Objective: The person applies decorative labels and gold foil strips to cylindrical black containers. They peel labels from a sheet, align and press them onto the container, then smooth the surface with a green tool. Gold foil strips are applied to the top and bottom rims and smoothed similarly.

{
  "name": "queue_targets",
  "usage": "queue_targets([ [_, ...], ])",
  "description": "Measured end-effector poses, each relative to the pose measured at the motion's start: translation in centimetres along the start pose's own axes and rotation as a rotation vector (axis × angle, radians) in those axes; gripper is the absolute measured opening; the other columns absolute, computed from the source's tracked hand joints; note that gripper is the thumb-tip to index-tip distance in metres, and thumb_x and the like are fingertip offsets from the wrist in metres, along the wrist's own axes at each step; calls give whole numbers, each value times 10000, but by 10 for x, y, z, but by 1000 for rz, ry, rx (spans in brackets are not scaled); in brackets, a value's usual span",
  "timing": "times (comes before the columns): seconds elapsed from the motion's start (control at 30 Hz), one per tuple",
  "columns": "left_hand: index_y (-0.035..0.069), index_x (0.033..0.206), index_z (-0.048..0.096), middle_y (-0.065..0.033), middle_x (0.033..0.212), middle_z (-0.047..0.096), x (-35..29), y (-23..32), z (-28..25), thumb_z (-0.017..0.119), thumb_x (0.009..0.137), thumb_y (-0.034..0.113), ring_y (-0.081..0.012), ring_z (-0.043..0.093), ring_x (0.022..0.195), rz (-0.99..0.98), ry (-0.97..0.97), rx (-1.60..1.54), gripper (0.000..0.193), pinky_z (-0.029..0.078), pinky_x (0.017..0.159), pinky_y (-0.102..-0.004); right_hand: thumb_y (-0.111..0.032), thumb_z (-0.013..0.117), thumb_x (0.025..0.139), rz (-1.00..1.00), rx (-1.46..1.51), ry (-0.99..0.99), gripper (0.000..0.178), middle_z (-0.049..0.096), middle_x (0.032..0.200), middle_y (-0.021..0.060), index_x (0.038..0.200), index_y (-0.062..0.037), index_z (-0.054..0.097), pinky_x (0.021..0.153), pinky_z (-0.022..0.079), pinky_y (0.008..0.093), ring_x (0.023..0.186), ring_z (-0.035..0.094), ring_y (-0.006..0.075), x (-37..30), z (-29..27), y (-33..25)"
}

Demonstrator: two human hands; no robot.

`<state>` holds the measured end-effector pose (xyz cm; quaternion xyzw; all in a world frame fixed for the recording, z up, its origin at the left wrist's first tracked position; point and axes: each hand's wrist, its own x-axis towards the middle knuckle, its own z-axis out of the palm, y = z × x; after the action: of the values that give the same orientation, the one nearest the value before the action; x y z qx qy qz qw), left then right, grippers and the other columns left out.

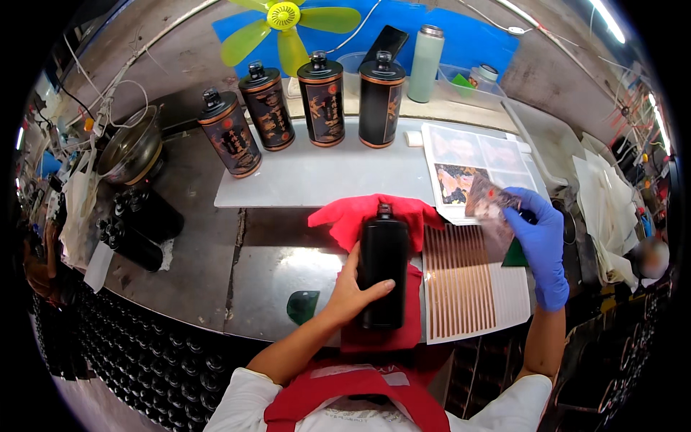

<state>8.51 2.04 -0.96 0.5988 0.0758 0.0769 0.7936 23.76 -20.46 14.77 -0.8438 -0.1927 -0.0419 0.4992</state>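
Observation:
My bare left hand (351, 294) is wrapped round the lower left side of a plain black bottle (384, 266), its thumb across the front. The bottle's neck points away from me, over a red cloth (338, 214). At the right, my right hand (541, 241), in a blue glove, pinches the edge of a thin see-through film with a dark printed pattern (484, 200). The film hangs above a white sheet of printed decals (439, 147). Below it lies a sheet with copper-coloured stripes (461, 281). A dark green scraper (515, 255) lies partly hidden beside the gloved hand.
Several decorated black bottles (322, 101) stand along the far side of a pale board (288, 183). Another green scraper (302, 306) lies near the front edge. Left are dark bottles (133, 241) and a metal bowl (131, 151). Behind are a yellow-green fan (283, 16) and a flask (426, 65).

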Motion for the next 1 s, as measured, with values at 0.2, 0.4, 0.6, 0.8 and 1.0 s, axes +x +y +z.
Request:
queue_targets([
  [0.2, 16, 1426, 167, -145, 1348, 386, -1, -10, -14, 720, 767, 183, -245, 399, 1246, 72, 14, -4, 877, 302, 1043, -353, 77, 643, 713, 115, 229, -302, 343, 661, 863, 27, 1048, 4, 654, 661, 470, 164, 737, 580, 47, -45, -2, -58],
  [0.4, -22, 1181, 558, -112, 1133, 563, -29, 37, -11, 414, 960, 390, -172, 516, 1026, 310, -109, 47, 490, 384, 945, -306, 55, 658, 733, 45, 452, -530, 374, 663, 986, 108, 1104, 27, 619, 811, 504, 250, 876, 617, 110, -77, 8, -74],
  [0.6, -66, 1119, 579, -122, 1102, 610, -26, 42, -16, 518, 896, 467, -174, 566, 1013, 14, -48, -167, 581, 429, 902, -316, -22, 645, 804, 311, 626, -538, 374, 648, 1019, 73, 1174, -5, 588, 808, 496, 236, 895, 599, 95, -67, 70, -22],
  [0.8, -5, 849, 671, -33, 754, 649, 4, 34, -9, 681, 826, 87, -62, 563, 593, 200, 264, 35, 95, 436, 475, -188, -113, 677, 816, 350, 661, -494, 277, 647, 892, 42, 1052, 21, 622, 696, 482, 207, 783, 591, 79, -52, 118, 38],
  [1.0, -4, 816, 665, -15, 757, 620, 25, 31, -9, 702, 808, 79, -51, 559, 621, 215, 359, 197, 92, 428, 472, -187, -146, 676, 825, 468, 671, -350, 181, 624, 770, 6, 914, 8, 641, 596, 433, 194, 666, 537, 44, -49, 133, 50],
])
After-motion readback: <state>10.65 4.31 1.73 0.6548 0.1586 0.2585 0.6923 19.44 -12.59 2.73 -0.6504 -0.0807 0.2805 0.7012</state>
